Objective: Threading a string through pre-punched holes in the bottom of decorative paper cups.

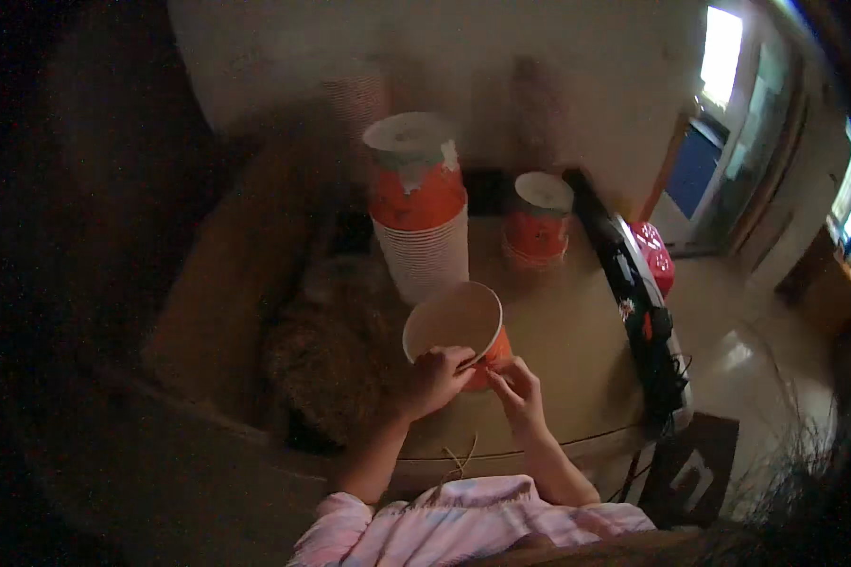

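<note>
A large paper bucket (452,319) with a pale inside and an orange outer wall stands tilted in front of me, its mouth facing up. My left hand (437,380) is closed at the near rim, its fingers curled over the edge. Just to its right, my right hand (518,386) makes a pinch against the orange outer wall. Whatever sits between those fingertips is too small to make out. Behind the bucket rises a tall stack of nested paper buckets (424,255), white below, with an orange one upside down on top.
A shorter orange stack of buckets (537,231) stands farther right. Brown stringy material (321,369) is heaped left of my hands, and thin tan strands (460,459) lie at the table's near edge. Dark clutter with cables (648,331) lines the right side, beside a red object (652,255).
</note>
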Tool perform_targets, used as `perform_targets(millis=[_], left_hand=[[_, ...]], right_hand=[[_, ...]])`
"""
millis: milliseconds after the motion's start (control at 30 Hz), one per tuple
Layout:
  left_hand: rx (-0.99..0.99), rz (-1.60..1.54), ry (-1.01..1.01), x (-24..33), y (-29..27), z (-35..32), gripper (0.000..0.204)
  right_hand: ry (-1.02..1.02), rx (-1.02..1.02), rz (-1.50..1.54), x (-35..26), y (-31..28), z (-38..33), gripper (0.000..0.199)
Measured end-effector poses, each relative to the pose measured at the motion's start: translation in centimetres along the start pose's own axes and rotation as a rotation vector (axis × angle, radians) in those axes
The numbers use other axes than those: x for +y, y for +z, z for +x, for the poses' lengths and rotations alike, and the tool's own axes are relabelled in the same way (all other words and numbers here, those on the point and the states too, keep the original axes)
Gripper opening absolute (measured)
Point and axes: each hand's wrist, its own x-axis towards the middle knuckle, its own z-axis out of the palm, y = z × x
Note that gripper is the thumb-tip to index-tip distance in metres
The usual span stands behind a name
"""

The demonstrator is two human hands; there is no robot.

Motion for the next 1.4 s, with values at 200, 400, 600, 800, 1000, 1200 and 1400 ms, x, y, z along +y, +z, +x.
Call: perform_targets(millis=[200,400,600,800,1000,1200,1400], left_hand=[[0.076,-0.213,0.083,-0.6,1.8,0.1,0.021],[0.167,-0.194,0.122,-0.1,2.9,-0.3,0.025],[0.171,-0.311,0.044,2.4,2.4,-4.8,0.034],[0.112,-0.713,0.116,-1.0,5.2,-8.8,0.020],[0.323,-0.575,0.013,0.9,5.5,-9.1,0.008],[0.424,-0.177,0.016,1.7,5.5,-8.6,0.012],[0.327,-0.146,0.025,0.8,5.7,-8.3,0.016]], right_hand=[[-0.180,0.016,-0.097,1.1,0.0,0.3,0.009],[-0.244,0.034,-0.180,1.7,-0.6,-0.2,0.007],[0.225,-0.334,0.132,0.1,-2.3,-3.0,0.009],[0.512,-0.464,0.414,-0.7,-0.2,-5.5,0.008],[0.426,-0.432,0.296,-1.1,0.6,-5.2,0.013],[0.352,-0.379,0.222,-0.1,1.0,-5.5,0.014],[0.363,-0.301,0.176,-0.1,1.1,-5.5,0.015]])
